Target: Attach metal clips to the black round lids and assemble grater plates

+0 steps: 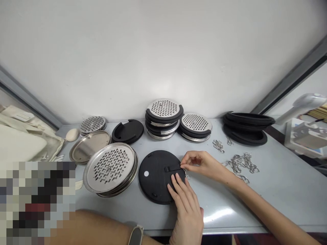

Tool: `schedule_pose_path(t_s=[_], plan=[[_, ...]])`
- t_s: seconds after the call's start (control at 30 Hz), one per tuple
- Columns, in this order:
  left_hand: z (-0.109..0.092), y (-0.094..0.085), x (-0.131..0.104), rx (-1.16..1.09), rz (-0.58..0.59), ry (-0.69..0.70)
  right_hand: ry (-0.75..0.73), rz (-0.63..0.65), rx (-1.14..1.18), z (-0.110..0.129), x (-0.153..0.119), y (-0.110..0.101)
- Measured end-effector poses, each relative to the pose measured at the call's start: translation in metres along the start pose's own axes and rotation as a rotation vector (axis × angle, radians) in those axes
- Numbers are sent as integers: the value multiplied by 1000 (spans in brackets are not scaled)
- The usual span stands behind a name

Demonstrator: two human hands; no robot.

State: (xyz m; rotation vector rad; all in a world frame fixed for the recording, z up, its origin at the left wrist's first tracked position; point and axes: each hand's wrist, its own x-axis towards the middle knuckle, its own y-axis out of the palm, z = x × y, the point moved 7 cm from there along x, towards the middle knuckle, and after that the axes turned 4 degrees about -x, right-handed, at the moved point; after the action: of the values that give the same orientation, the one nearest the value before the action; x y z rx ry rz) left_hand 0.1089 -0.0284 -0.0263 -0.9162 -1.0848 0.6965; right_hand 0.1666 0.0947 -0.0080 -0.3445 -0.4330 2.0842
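A black round disc [155, 185] lies flat on the table in front of me, a white dot near its left edge. My left hand [187, 207] rests on its lower right part, fingers stretched out and slightly spread. At the disc's right edge, my right hand [200, 163] pinches the end of a short black strap [173, 168] that runs across the surface. A small metal clip [187, 176] shows partly beside that edge, below my right fingers. To the left of the disc stands a stack of silver grater plates [112, 168].
Metal clips [242, 163] lie loosely at right. Behind stand stacked graters in black holders [164, 117], another such stack [196, 124] and black rings [246, 127]. Plain metal plates [89, 146], small graters [92, 125] and a black holder [129, 131] are at left.
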Motion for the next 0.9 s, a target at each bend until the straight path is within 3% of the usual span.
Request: schedule_pose_path(t_s=[0.53,0.7,0.8,0.9], plan=[[-1,-1,0,-3,-13,10,-22,-35,219,8,-1,-13],[-2,2,0,-48,-14,-30,-60,-26,160,11,-3,-16],[-1,2,1,-61,-10,-28,-83,28,146,17,-6,-15],[2,-3,2,-46,-12,-7,-84,177,192,25,-11,-6]])
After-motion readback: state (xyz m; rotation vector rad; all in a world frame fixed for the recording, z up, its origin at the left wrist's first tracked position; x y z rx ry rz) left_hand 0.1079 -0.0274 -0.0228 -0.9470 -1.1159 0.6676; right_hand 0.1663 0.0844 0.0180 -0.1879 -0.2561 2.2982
